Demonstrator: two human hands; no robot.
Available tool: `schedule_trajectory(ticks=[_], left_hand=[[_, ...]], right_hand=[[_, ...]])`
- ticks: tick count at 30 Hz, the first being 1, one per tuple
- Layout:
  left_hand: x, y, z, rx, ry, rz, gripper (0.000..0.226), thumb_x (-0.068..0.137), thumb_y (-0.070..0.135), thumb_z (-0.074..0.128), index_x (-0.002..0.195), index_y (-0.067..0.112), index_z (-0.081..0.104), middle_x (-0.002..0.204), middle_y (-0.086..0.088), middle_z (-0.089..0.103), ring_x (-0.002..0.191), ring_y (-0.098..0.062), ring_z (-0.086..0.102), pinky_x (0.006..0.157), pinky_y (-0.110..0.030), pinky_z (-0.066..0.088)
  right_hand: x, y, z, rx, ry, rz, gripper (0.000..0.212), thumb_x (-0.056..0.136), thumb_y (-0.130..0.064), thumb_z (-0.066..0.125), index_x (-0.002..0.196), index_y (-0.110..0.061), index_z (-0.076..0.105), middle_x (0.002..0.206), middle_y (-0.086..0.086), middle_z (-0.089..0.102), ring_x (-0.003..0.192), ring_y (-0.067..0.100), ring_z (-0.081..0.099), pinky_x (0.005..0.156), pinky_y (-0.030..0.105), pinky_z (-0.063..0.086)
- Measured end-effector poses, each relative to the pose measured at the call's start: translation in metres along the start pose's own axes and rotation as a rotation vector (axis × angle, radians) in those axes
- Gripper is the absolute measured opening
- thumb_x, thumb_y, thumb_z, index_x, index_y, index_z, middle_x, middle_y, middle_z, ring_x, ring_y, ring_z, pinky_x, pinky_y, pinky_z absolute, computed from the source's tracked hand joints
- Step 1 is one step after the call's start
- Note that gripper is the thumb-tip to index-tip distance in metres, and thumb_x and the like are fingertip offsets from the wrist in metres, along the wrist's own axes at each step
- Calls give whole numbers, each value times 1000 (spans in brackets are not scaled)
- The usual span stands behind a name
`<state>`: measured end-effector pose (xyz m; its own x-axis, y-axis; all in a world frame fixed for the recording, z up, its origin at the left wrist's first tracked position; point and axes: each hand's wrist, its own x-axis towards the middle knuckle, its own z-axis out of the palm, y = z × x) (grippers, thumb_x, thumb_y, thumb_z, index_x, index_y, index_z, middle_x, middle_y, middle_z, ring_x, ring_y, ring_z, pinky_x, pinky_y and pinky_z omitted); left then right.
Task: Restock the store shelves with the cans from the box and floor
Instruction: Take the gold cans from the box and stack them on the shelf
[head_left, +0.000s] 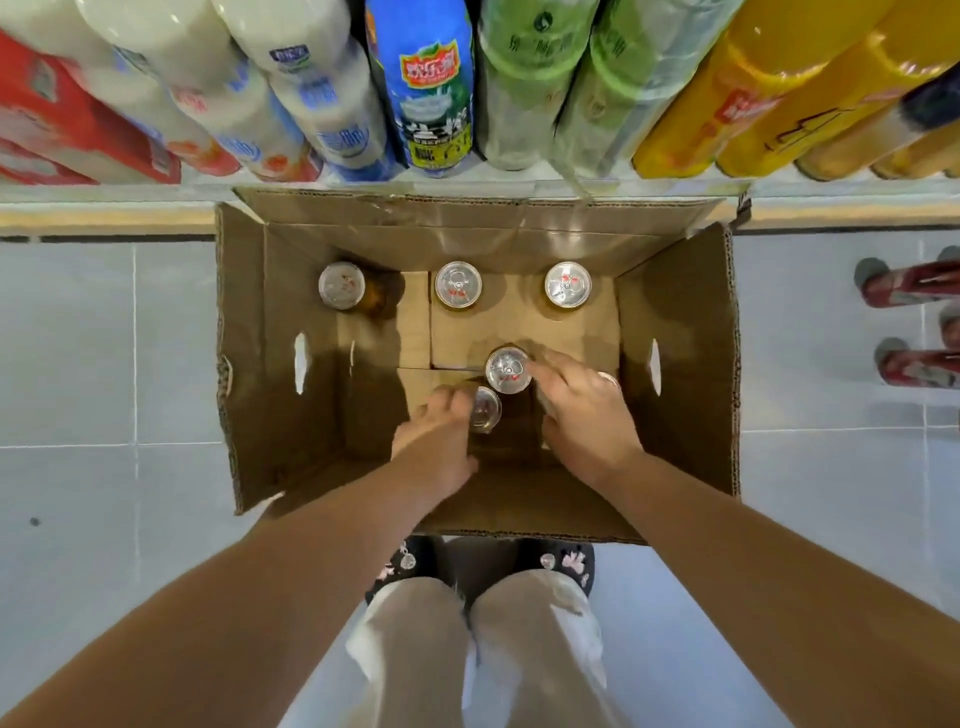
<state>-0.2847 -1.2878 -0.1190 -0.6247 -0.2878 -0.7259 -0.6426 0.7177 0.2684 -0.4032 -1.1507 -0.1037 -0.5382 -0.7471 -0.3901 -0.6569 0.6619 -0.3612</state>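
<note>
While the person leans over it, the open cardboard box (244, 364) sits on the pale floor tiles (104, 364), pushed up against the foot of the shelf (104, 195). That much the head camera shows plainly, looking straight down.

Five cans stand upright inside the box, silver tops up. Three make a row along the far side: the far-left can (341, 285), the far-middle can (458, 283) and the far-right can (568, 283), each well apart from the next. The other two stand close together nearer the person.

The left hand (434, 441) reaches in from the near edge, and its fingers are curled round the near can (485, 408), covering part of its top. The right hand (582, 410), with a ring (608, 378) on one finger, comes in from the right, and its fingers wrap the side of the middle can (508, 369). Both hands are a little blurred.

Off to the right, red cans (904, 283) stand on the tiles, apart from the box.

On the shelf are white bottles (311, 104), a blue bottle (431, 104), green bottles (524, 78), yellow bottles (727, 93) and a red carton (67, 119). Below the box are pale trousers (415, 649) and dark flowered shoes (566, 564).
</note>
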Motion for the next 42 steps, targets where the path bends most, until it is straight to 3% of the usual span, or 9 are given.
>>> schedule_trajectory(ticks=[5, 11, 16, 19, 23, 27, 31, 36, 42], left_hand=[[57, 0, 32, 105, -39, -63, 100, 64, 46, 79, 138, 21, 17, 138, -6, 29, 126, -29, 40, 91, -45, 43], [85, -24, 39, -31, 25, 80, 84, 62, 39, 81, 131, 27, 33, 136, -1, 39, 120, -28, 45, 93, -39, 42], [75, -49, 1, -133, -36, 24, 88, 56, 42, 84, 129, 30, 37, 125, -1, 51, 109, -24, 54, 83, -32, 45], [44, -63, -35, -307, 13, -14, 90, 49, 50, 81, 125, 37, 34, 110, 6, 54, 94, -17, 55, 76, -31, 47], [-18, -56, -108, -627, 105, -62, 92, 47, 46, 83, 119, 41, 27, 110, 6, 55, 98, -16, 57, 87, -36, 50], [-87, -30, -199, -885, 210, -4, 75, 56, 30, 88, 116, 24, 46, 104, 4, 60, 94, -14, 62, 80, -31, 54], [-171, 12, -295, -1144, 343, 95, 47, 65, 15, 82, 102, 28, 57, 89, 11, 63, 70, 4, 64, 55, -12, 49], [-273, 52, -403, -1321, 325, 193, 65, 70, 24, 72, 128, 38, 46, 110, 10, 56, 98, -16, 59, 78, -33, 51], [-375, 110, -519, -1692, 220, 320, 44, 87, 20, 55, 129, 16, 41, 120, -14, 51, 93, -24, 60, 69, -40, 57]], right_hand=[[33, 15, 38, 1, -74, 156, 92, 72, -4, 65, 146, -29, 18, 154, 8, 19, 135, 31, 26, 106, 42, 28], [61, 23, 68, -90, -156, 71, 102, 67, -18, 77, 146, -35, 14, 155, 8, 12, 135, 31, 26, 103, 44, 30], [71, 11, 71, -60, -222, 77, 78, 74, -27, 69, 141, -21, 28, 140, 9, 41, 122, 31, 44, 96, 38, 38], [58, 4, 43, 254, -177, 254, 72, 65, -35, 74, 129, -22, 44, 119, 5, 57, 106, 27, 55, 84, 35, 46], [24, -21, -33, 889, -46, 451, 56, 59, -28, 84, 104, -33, 51, 95, -14, 61, 94, 10, 61, 75, 26, 50], [-4, -65, -136, 1192, 118, 472, 54, 56, -22, 87, 101, -29, 58, 108, 3, 62, 102, 23, 62, 90, 49, 51], [-38, -116, -260, 1340, 180, 415, 57, 47, -44, 79, 101, -42, 58, 114, 4, 62, 106, 22, 60, 96, 50, 47], [-85, -177, -399, 1342, 309, 202, 69, 50, -46, 79, 114, -43, 53, 121, -5, 56, 107, 15, 58, 79, 31, 47], [-131, -235, -540, 1404, 531, 71, 55, 54, -35, 77, 100, -35, 47, 103, -1, 55, 85, 14, 59, 64, 23, 49]])
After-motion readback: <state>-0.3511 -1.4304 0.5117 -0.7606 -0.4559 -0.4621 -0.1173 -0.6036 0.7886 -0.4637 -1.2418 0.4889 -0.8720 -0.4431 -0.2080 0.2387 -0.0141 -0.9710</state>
